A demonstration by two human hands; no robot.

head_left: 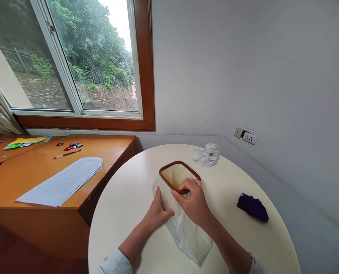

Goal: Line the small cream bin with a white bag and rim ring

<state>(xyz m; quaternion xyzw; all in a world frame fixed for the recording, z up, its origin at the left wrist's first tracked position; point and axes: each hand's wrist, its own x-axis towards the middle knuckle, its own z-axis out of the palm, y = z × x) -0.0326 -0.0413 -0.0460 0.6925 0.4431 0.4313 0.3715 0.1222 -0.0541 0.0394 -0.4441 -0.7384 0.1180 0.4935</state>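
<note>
One round cream table point(124, 198) bears a brown-rimmed wastebasket point(173, 176) just beyond both hands; a translucent plastic bag point(188, 234) stretches from it toward the person, angling right. The right hand point(195, 201), nearer, grips the wastebasket's rim; the left hand point(156, 214) spreads against the bag, grip unclear.

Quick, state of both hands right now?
Left hand: open, thumb and fingers spread against the bag; can't tell whether it grips.
Right hand: closed on the rim of the bin.
</note>
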